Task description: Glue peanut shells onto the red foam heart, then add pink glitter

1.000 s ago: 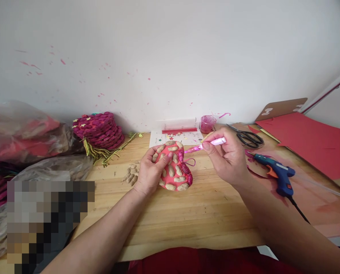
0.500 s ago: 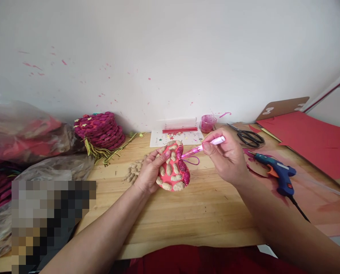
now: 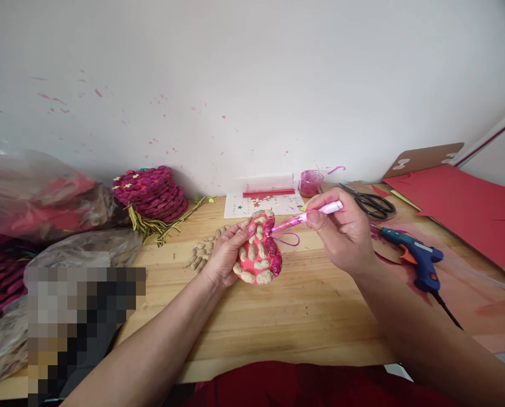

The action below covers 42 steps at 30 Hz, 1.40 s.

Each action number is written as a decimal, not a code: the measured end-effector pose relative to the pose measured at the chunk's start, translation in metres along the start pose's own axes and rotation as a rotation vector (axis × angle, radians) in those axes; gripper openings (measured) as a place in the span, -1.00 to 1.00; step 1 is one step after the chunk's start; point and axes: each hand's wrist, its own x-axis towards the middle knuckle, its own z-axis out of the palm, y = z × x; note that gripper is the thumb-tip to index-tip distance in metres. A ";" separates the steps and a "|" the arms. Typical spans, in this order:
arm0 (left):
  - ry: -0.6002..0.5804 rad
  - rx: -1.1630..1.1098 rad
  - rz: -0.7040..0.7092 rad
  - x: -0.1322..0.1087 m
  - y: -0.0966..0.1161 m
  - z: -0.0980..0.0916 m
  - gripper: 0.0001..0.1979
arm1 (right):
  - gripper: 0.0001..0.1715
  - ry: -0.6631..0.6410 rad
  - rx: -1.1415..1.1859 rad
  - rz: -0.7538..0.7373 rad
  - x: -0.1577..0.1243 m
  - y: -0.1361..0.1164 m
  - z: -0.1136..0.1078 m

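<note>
My left hand (image 3: pixel 227 254) grips the left edge of a red gourd-shaped cutout (image 3: pixel 247 257) with peanuts stuck over its face, holding it tilted up above the table. Peanuts along its right edge are coated in dark magenta paint; the others are plain tan. A thin purple cord loop (image 3: pixel 292 239) sticks out from its right side. Pinched in my right hand (image 3: pixel 341 232) is a paintbrush (image 3: pixel 320 212) with a white, pink-smeared handle. Its tip meets the cutout's right edge near the painted peanuts, the bristles hardly showing.
Loose peanuts (image 3: pixel 199 257) lie behind my left hand. Stacked magenta peanut pieces (image 3: pixel 154 195) with yellow tassels and plastic bags (image 3: pixel 44 192) stand left. A paint cup (image 3: pixel 310 182) sits by the wall. Scissors (image 3: pixel 375 204), a blue glue gun (image 3: pixel 422 260) and red sheets (image 3: pixel 468 209) lie right.
The brush and my right hand have shifted slightly right, while the cutout stays nearly in place in my left hand. The whole view has drifted a little.
</note>
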 end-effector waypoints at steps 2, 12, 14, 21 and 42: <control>0.000 0.002 -0.005 0.000 0.000 0.000 -0.66 | -0.93 -0.019 -0.035 -0.029 -0.001 -0.001 0.000; -0.005 0.014 -0.002 0.001 -0.002 -0.002 -0.63 | -0.94 0.002 -0.074 -0.067 -0.002 0.000 0.000; -0.007 0.008 -0.003 0.001 -0.002 -0.002 -0.64 | -0.94 0.032 -0.058 -0.047 -0.002 0.000 0.000; -0.022 0.008 -0.010 0.001 -0.002 -0.002 -0.67 | -0.94 -0.041 -0.018 -0.008 -0.001 -0.001 -0.001; -0.027 -0.015 0.021 0.000 -0.001 -0.002 -0.59 | -0.94 -0.041 0.014 0.001 -0.001 -0.002 -0.004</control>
